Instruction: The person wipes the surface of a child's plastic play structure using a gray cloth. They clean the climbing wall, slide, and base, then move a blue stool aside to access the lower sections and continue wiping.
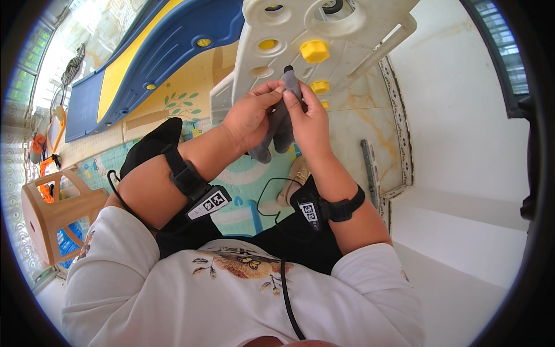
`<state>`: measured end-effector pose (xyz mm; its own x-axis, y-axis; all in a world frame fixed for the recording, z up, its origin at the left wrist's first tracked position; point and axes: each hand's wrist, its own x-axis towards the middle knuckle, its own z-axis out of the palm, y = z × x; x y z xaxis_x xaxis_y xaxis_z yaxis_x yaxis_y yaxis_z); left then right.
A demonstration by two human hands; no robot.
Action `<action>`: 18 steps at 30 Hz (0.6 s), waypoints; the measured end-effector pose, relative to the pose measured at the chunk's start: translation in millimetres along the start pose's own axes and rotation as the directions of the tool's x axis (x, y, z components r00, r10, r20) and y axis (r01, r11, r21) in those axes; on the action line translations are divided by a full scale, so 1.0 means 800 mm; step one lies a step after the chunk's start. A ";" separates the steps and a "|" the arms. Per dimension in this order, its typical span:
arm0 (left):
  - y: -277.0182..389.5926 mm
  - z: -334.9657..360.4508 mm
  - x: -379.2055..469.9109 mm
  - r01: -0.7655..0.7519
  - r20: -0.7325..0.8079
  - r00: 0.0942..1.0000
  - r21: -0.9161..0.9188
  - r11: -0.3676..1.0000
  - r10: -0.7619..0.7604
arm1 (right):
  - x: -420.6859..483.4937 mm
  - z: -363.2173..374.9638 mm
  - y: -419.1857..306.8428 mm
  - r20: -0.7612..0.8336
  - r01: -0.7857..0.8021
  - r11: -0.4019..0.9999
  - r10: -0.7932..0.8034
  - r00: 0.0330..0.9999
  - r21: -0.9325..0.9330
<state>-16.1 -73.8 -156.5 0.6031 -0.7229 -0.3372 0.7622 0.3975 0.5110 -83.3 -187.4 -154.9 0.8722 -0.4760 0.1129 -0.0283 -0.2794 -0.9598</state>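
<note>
A soft grey cloth (284, 126) is pinched between both my hands, and its folds hang below them. My left hand (253, 108) grips it from the left, thumb and fingertips together. From the right, my right hand (310, 115) holds it with the thumb on top. A small black tip (288, 68) pokes out at the cloth's upper end; what it belongs to is hidden by the cloth. Just beyond my fingers stands the white plastic side panel (277, 58) of a play slide, with a large yellow plastic bolt head (315, 51) in it.
The blue and yellow slide (173, 56) runs off to the upper left. A beige plastic stool (47, 217) lies tipped over at the left. A metal bar (370, 167) rests on the floor near the white wall (459, 139) at right. Cables hang from my forearm straps.
</note>
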 end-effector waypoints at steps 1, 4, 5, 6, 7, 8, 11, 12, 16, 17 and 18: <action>0.000 0.000 -0.001 0.013 -0.024 1.000 0.036 0.999 -0.012 | 0.003 -0.002 0.005 -0.003 -0.043 0.999 0.043 0.999 0.011; -0.001 -0.001 -0.003 -0.095 -0.037 0.992 0.425 0.900 0.122 | 0.013 -0.011 0.022 0.012 -0.154 0.986 0.153 0.988 0.060; -0.001 -0.001 -0.004 -0.126 -0.036 0.983 0.581 0.804 0.180 | 0.020 -0.016 0.027 0.005 -0.215 0.974 0.215 0.977 0.069; -0.001 -0.002 -0.004 -0.219 -0.032 0.946 0.671 0.709 0.323 | 0.029 -0.022 0.032 0.004 -0.273 0.958 0.274 0.962 0.084; 0.000 -0.003 -0.004 -0.269 -0.040 0.893 0.752 0.602 0.449 | 0.037 -0.029 0.036 0.001 -0.351 0.930 0.353 0.936 0.107; 0.002 -0.004 -0.004 -0.293 -0.036 0.825 0.826 0.481 0.564 | 0.044 -0.036 0.040 -0.087 -0.266 0.961 0.260 0.962 -0.069; 0.021 -0.010 -0.002 -0.346 -0.095 0.671 0.837 0.424 0.736 | 0.061 -0.054 0.050 -0.161 -0.136 0.905 0.077 0.984 -0.403; 0.029 -0.013 -0.001 -0.382 -0.073 0.625 0.839 0.387 0.777 | 0.067 -0.057 0.054 -0.155 -0.154 0.878 0.093 0.984 -0.453; 0.048 -0.016 0.003 -0.369 -0.079 0.565 0.866 0.337 0.821 | 0.080 -0.060 0.068 -0.141 -0.146 0.863 0.088 0.986 -0.484; 0.050 -0.015 0.005 -0.348 -0.025 0.541 0.903 0.251 0.841 | 0.082 -0.059 0.071 -0.151 -0.120 0.860 0.051 0.987 -0.496; 0.052 -0.014 0.007 -0.324 0.027 0.518 0.931 0.166 0.855 | 0.084 -0.058 0.074 -0.159 -0.093 0.856 0.013 0.987 -0.509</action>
<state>21.7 -54.7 -146.0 0.9576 -0.0497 0.2838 -0.2875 -0.2263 0.9306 -48.9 -274.6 -191.8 0.7832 -0.6058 0.1399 -0.3537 -0.6192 -0.7011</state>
